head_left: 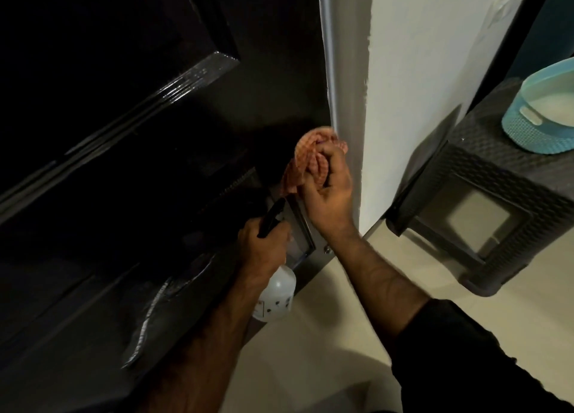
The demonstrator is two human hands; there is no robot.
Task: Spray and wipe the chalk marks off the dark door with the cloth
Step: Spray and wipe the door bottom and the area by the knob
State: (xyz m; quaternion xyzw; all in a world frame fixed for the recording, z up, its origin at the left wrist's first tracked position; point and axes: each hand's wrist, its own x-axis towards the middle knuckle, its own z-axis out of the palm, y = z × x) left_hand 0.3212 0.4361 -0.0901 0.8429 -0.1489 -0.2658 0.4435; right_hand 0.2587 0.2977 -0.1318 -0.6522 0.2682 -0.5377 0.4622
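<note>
Right hand [326, 192] grips the soft, bunched cloth [306, 161] against the door [155, 133] at centre frame; left hand [264, 248] holds the light spray bottle [276, 291].

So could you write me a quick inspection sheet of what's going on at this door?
Surface: dark door, glossy panel mouldings; no chalk marks discernible in this dim view.
Job's things: orange cloth bunched against the door's edge; white spray bottle with black trigger head.
Clutter: blue basin on a dark woven-pattern stool.
Hands: right hand grips the cloth; left hand holds the spray bottle by its neck.
Cables: nothing seen.
Surroundings: grey door frame, white wall, pale tiled floor.
</note>
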